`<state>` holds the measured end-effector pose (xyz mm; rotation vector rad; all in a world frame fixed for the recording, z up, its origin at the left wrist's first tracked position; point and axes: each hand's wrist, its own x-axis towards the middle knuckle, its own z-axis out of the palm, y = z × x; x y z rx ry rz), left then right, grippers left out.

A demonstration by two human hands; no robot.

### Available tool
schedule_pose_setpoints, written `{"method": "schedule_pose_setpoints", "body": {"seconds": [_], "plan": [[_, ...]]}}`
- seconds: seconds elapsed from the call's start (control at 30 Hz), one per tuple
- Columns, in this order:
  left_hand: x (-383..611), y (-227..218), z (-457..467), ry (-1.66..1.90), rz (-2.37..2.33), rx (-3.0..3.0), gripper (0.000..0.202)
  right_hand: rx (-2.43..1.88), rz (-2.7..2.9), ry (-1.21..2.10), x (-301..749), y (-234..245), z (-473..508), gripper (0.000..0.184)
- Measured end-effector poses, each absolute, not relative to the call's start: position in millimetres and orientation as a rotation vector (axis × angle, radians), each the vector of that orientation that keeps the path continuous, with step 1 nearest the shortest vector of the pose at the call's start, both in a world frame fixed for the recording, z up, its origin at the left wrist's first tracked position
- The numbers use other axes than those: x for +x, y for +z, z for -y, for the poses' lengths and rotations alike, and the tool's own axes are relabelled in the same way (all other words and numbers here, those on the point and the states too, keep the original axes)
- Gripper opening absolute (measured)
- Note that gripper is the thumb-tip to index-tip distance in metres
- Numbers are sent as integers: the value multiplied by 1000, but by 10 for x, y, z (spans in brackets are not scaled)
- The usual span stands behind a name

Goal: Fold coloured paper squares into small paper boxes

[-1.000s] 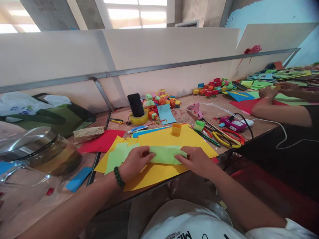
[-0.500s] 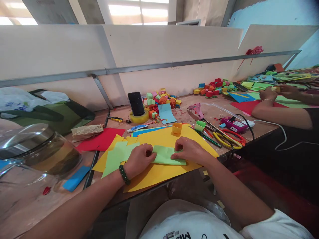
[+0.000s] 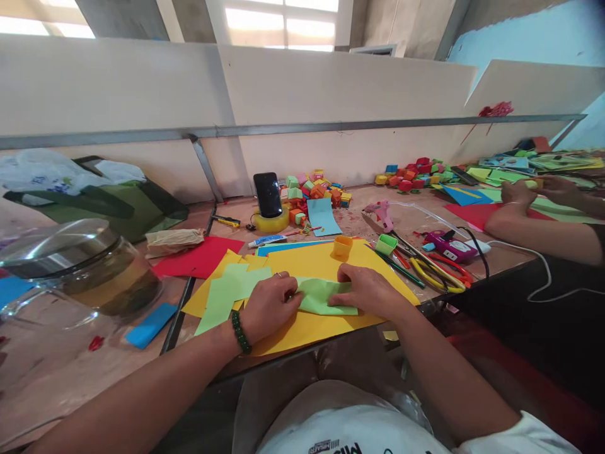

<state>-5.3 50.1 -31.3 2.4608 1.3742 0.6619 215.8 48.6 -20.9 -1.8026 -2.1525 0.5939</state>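
Observation:
A light green sheet of paper (image 3: 317, 296) lies over the yellow paper (image 3: 283, 337), slightly buckled between my two hands. My left hand (image 3: 274, 302), below a dark bead bracelet, pinches the green paper's left end. At its right end, my right hand (image 3: 366, 291) grips the same paper between thumb and fingers. More light green pieces (image 3: 231, 284) rest left of my left hand. Just beyond my right hand stand a small yellow-orange folded paper box (image 3: 343, 246) and a small green one (image 3: 386, 244).
A glass teapot (image 3: 108, 277) stands at the left. Behind are a phone (image 3: 268, 195) on a tape roll (image 3: 271, 219) and piled paper cubes (image 3: 312, 192). Scissors (image 3: 435, 274) and a pink glue gun (image 3: 380, 214) lie to the right. Another person's hands (image 3: 520, 192) work at far right.
The view has shifted a little, so most things sit further right. The green paper now bulges between my hands, where it lay flatter before. Both hands keep their hold.

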Motion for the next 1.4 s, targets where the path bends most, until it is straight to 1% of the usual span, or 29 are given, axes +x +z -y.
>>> {"method": "schedule_pose_setpoints", "body": {"seconds": [0.03,0.1,0.13,0.2,0.23,0.27,0.37,0.4,0.5,0.63,0.73,0.9,1.07,1.13,1.27,1.4], "plan": [[-56,-324,-506,701,-1367,2443,21,-1734,2116,668,2172,-242,-489,27],[-62,-351,-539,855,-1351,2331,6,-1543,2051,768,2206,-316,-488,22],[-65,-365,-566,953,-1340,2229,16,-1463,2024,783,2221,-347,-482,20],[-69,-383,-624,1083,-1278,1982,47,-1357,1995,789,2239,-383,-458,17],[-69,-383,-649,1084,-1226,1865,55,-1327,1995,790,2242,-386,-442,17],[-69,-378,-667,1044,-1168,1766,56,-1307,2000,793,2240,-381,-426,16],[-60,-334,-673,896,-1035,1598,38,-1291,1992,811,2230,-367,-396,14],[-55,-318,-663,884,-1025,1574,36,-1303,1960,807,2230,-373,-396,15],[-43,-288,-632,920,-1045,1531,38,-1353,1729,819,2235,-435,-413,22],[-36,-298,-624,977,-1073,1453,37,-1250,1316,966,2217,-522,-415,43],[-37,-293,-616,997,-1067,1414,35,-1168,1164,991,2167,-527,-395,49],[-43,-233,-569,1011,-1065,1404,33,-1088,1112,947,2080,-532,-398,46],[-29,-211,-573,982,-1063,1314,41,-1082,1082,943,2065,-582,-426,43],[-25,-223,-590,1007,-1064,1281,44,-1081,1040,964,2071,-594,-431,43],[-40,-284,-631,1041,-1087,1285,42,-1081,960,1008,2096,-633,-435,42],[-61,-348,-655,1017,-1099,1296,42,-1082,962,980,2134,-699,-442,39]]}}
